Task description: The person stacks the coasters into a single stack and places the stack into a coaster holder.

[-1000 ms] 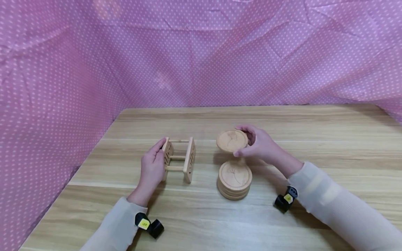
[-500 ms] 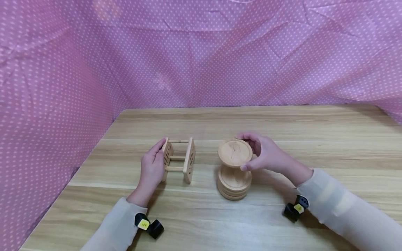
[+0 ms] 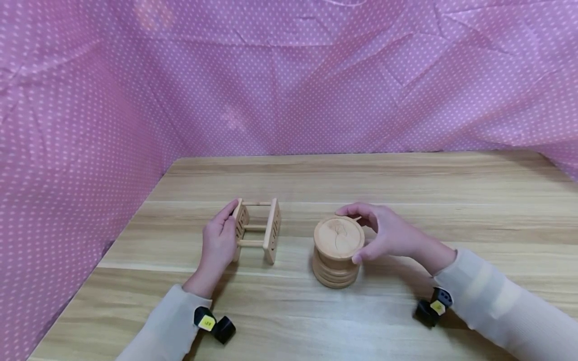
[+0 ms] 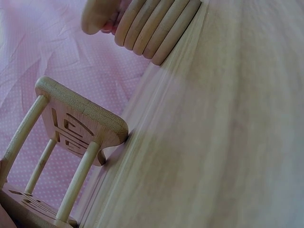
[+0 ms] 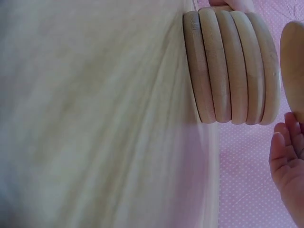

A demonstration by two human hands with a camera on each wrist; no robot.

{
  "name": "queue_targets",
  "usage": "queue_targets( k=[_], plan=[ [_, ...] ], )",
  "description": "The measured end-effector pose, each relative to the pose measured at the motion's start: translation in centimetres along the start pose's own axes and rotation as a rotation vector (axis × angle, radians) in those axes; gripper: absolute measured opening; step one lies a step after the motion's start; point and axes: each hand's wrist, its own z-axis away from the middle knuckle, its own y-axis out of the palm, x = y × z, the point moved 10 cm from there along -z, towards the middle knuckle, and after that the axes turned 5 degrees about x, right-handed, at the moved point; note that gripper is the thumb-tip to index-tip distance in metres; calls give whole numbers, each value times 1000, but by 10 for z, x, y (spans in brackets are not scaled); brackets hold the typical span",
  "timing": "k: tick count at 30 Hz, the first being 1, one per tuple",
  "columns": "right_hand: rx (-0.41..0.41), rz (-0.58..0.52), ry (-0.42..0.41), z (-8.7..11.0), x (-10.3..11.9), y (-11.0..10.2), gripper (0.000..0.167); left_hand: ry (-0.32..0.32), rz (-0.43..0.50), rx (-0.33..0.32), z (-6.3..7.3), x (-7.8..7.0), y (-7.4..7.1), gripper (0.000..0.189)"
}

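My left hand (image 3: 220, 241) holds the left side panel of a small wooden coaster rack (image 3: 273, 231) standing on the table. Round bars join its two cut-out panels, as the left wrist view also shows. To the right of the rack is a stack of round wooden coasters (image 3: 333, 279). My right hand (image 3: 392, 233) grips another coaster (image 3: 338, 237) by its right edge, thumb in front and fingers behind. This coaster has a line engraving on its face. In the right wrist view a gap separates the held coaster (image 5: 292, 71) from the stack (image 5: 238, 71).
The wooden table (image 3: 289, 321) extends around the rack and the stack. A pink dotted cloth (image 3: 289, 85) hangs behind and along the left side. A small black camera is strapped to each wrist.
My right hand has brought the held coaster nearer to me and lower, from behind the stack to just above it. The left hand and the rack have stayed in place.
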Motion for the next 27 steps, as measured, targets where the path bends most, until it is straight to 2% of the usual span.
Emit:
queue_targets(
  k=[11,20,27],
  plan=[
    [60,50,-129,2,5,5,79,-1,-8,-2,0,-1,0,41],
    [65,103,-79,4,0,5,79,-1,7,-5,0,-1,0,40],
    [70,128,-87,4,-2,6,79,-4,7,3,0,-1,1,41]
  ],
)
